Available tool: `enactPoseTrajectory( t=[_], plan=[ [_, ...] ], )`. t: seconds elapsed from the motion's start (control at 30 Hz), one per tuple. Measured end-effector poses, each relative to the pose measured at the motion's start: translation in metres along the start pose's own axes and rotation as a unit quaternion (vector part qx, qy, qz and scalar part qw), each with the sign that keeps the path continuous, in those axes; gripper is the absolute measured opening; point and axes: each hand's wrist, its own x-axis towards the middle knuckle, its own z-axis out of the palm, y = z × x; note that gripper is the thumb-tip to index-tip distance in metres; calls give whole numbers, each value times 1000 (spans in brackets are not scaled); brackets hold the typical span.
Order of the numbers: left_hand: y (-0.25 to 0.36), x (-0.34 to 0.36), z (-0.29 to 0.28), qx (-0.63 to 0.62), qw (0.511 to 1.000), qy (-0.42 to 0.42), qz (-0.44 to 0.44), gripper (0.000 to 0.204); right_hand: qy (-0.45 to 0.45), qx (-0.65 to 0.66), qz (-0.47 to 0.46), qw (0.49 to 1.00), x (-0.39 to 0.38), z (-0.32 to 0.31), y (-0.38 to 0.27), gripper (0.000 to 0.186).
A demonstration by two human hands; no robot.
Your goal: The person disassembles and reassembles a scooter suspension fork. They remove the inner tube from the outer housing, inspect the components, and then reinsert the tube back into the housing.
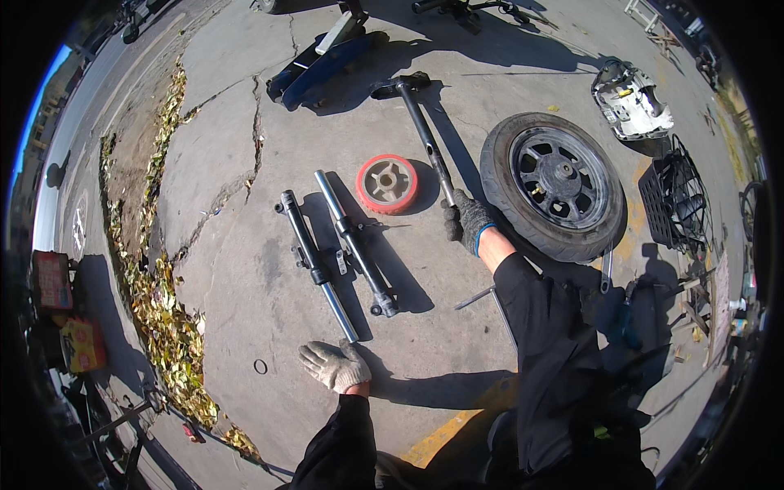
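Observation:
My right hand (469,220), in a dark grey glove with a blue cuff, is closed round the lower end of a black steering stem (422,122). The stem slants up and away to a wide clamp at its far end. In a pale knit glove, my left hand (336,367) is open, fingers stretched to the left. It lies just below the near end of a chrome and black fork leg (309,257). A second fork leg (354,245) lies beside the first. Behind them is a small red-rimmed wheel (387,183), left of the stem.
A large tyred wheel (559,176) lies right of my right hand, with a wrench (607,270) by its near edge. A black basket (676,200) and white-and-black casing (633,106) sit at right. Dry leaves (167,318) line the left; a black ring (260,367) lies nearby.

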Motion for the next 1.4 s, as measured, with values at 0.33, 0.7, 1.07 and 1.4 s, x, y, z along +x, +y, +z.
enactPoseTrajectory(
  t=[0.33,0.7,1.07,1.4],
  plan=[
    [-1,0,6,27,999,19,5,80,172,-575,-386,701,-48,-15,68,35],
    [1,-1,6,32,999,24,-4,79,126,-687,-380,606,-22,-28,102,24],
    [1,1,7,22,999,11,-21,81,139,-584,-451,661,-27,-20,89,21],
    [-4,2,9,-5,999,42,14,85,-74,-692,-162,699,-75,110,113,90]
  ],
)
